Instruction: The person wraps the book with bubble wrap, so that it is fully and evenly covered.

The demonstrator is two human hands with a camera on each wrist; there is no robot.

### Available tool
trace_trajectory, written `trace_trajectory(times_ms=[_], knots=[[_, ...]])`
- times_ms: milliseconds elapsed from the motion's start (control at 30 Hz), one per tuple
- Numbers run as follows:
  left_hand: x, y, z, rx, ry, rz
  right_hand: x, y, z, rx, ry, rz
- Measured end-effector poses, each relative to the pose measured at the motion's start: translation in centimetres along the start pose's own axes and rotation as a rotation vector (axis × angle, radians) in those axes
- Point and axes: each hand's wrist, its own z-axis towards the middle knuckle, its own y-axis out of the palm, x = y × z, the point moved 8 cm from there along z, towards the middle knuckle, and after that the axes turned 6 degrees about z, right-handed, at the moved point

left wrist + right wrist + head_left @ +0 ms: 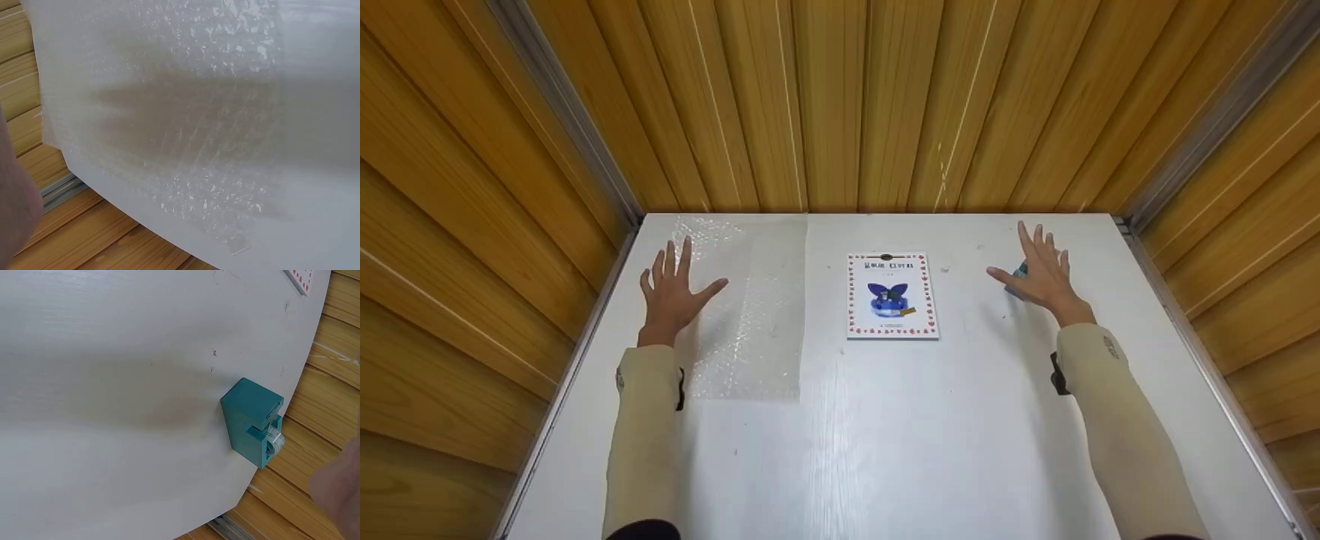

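My left hand (669,296) hovers with spread fingers over the left part of a sheet of bubble wrap (757,315), holding nothing. The same bubble wrap (185,129) lies flat in the left wrist view, with the hand's shadow on it. My right hand (1046,277), fingers also spread, is held above a teal tape dispenser (1017,281) and hides most of it. In the right wrist view the tape dispenser (250,422) stands on the table with a small roll of clear tape in it. Between the hands lies a book (892,296) with a white cover and a blue butterfly-like picture.
The white table (885,442) carries these things. Yellow wood-look panels (840,105) stand behind it and at both sides, with grey metal posts (577,112) at the corners.
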Motion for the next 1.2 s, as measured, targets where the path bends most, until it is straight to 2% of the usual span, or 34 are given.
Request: trace_trajectory(times_ms=[267,400,600,767,1000,1200], knots=[[-0.7,1.5,-0.5,-0.035,-0.034,-0.04,-0.6,1.0,-0.2,-0.021,-0.016,0.039],[-1.0,2.6,-1.1,-0.052,-0.042,-0.077,-1.1,1.7,-0.3,-0.05,-0.005,0.068],[-1.1,4.4,-2.8,-0.119,-0.058,-0.106,-2.0,4.2,-0.4,-0.12,0.055,0.194],[-1.2,5.7,-3.5,-0.153,-0.063,-0.129,-3.6,6.3,-0.1,-0.137,0.039,0.266],[-0.8,6.8,-3.8,-0.227,-0.045,-0.06,-4.6,7.8,0.6,-0.181,0.006,0.275],[-0.6,6.6,-3.9,-0.246,0.007,-0.047,-4.7,8.3,0.8,-0.189,-0.021,0.345]])
